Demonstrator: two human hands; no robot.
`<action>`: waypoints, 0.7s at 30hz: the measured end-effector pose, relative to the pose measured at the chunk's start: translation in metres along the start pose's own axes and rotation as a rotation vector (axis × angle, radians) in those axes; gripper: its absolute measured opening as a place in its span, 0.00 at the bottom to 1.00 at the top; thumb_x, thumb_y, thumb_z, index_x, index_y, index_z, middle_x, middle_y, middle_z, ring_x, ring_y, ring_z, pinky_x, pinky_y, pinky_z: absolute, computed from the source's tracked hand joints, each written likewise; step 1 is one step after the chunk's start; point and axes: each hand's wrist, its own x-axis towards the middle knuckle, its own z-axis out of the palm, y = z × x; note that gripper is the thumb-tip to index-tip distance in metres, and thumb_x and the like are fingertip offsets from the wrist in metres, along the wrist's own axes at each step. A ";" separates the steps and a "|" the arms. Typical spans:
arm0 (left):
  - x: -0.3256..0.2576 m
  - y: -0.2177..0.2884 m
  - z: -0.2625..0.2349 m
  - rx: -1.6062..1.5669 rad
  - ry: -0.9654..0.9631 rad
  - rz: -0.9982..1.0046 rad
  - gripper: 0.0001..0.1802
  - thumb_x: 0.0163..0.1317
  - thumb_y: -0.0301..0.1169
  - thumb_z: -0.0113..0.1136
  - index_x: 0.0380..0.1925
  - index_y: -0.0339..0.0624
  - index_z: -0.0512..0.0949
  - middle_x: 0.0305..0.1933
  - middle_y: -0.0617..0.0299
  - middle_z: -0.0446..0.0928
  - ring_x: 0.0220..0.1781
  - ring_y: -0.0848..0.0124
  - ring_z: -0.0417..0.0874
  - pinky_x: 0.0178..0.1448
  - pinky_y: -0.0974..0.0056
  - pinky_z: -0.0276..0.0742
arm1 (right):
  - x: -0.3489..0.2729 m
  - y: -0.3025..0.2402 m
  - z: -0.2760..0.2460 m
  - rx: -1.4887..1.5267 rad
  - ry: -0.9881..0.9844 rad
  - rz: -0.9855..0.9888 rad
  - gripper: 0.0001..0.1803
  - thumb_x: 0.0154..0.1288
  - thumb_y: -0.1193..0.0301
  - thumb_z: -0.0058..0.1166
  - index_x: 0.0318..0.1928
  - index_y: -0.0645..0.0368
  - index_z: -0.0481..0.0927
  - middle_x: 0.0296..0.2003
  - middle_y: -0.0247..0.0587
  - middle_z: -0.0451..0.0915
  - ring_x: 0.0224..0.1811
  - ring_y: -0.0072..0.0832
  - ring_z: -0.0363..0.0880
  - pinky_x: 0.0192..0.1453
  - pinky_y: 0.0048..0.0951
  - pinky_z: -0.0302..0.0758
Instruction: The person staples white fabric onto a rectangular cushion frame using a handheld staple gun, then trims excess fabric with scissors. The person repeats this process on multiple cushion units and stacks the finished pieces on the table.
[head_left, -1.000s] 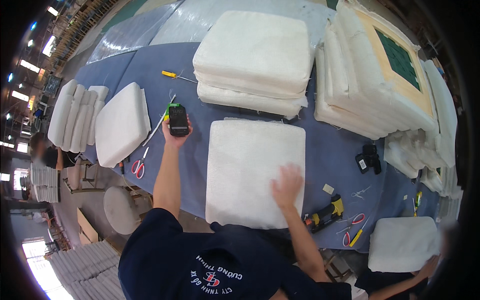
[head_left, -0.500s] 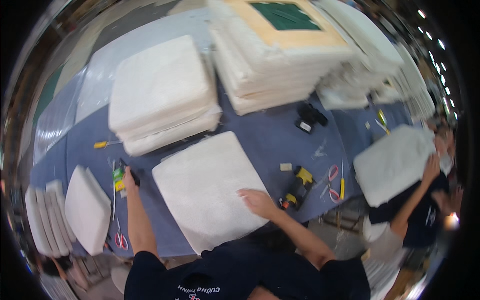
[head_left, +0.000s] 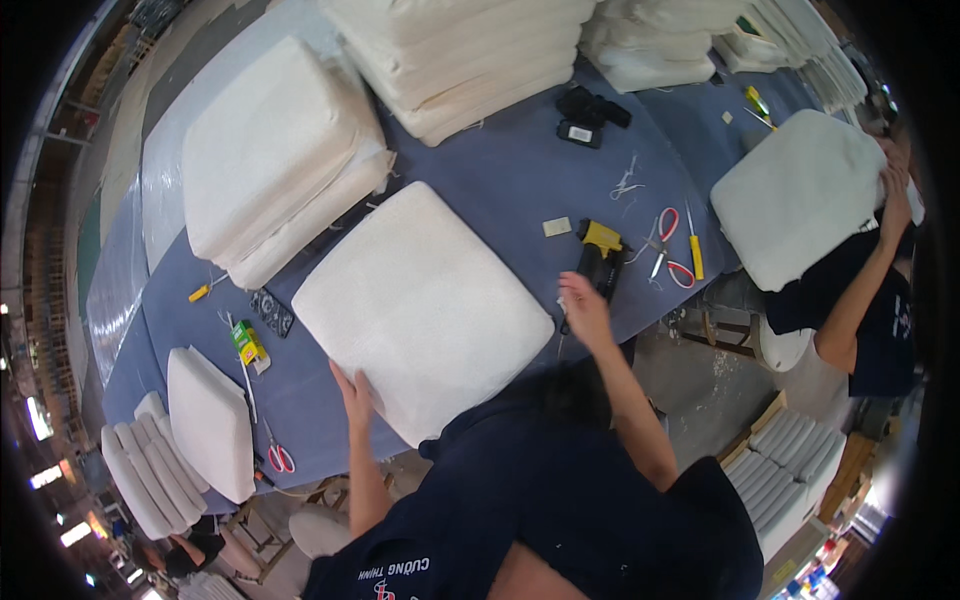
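One white cushion (head_left: pixel 425 315) between hands; left hand (head_left: pixel 356 396) open against its side. Right hand (head_left: pixel 588 310) at yellow-black power tool (head_left: pixel 602 240), can't tell if gripping. Light left contact could let cushion skid; bumped tool could knock scissors (head_left: pixel 661 244) beyond right hand.

I note a dark navy shirt (head_left: pixel 560 490), short-sleeved, the right sleeve (head_left: pixel 712 515) wide at its hem near the elbow. White capital lettering (head_left: pixel 394 568) on the cloth — beside it, part of a red-and-white emblem (head_left: pixel 384 590). Left hand (head_left: pixel 355 393), right hand (head_left: pixel 587 308) and forearms (head_left: pixel 640 425) — bare.
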 end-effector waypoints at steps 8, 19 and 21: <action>-0.096 0.129 0.005 -0.573 0.039 -0.320 0.46 0.83 0.57 0.48 0.89 0.44 0.47 0.90 0.53 0.55 0.88 0.57 0.59 0.86 0.43 0.59 | 0.025 -0.100 0.016 -0.326 -0.412 -0.028 0.34 0.81 0.44 0.55 0.73 0.56 0.79 0.62 0.60 0.86 0.65 0.53 0.86 0.67 0.43 0.81; -0.073 0.315 -0.058 0.624 0.554 0.590 0.28 0.76 0.37 0.61 0.73 0.44 0.77 0.82 0.42 0.68 0.84 0.45 0.67 0.87 0.46 0.56 | -0.004 -0.221 -0.031 0.835 -0.048 -0.169 0.21 0.89 0.57 0.46 0.57 0.60 0.85 0.48 0.37 0.89 0.43 0.19 0.80 0.49 0.24 0.75; -0.061 0.325 -0.058 0.709 0.585 0.559 0.31 0.74 0.41 0.64 0.74 0.46 0.77 0.82 0.44 0.68 0.84 0.45 0.67 0.88 0.41 0.52 | -0.023 -0.207 -0.022 0.760 -0.253 -0.145 0.23 0.89 0.55 0.46 0.59 0.61 0.83 0.51 0.39 0.88 0.43 0.21 0.81 0.50 0.26 0.77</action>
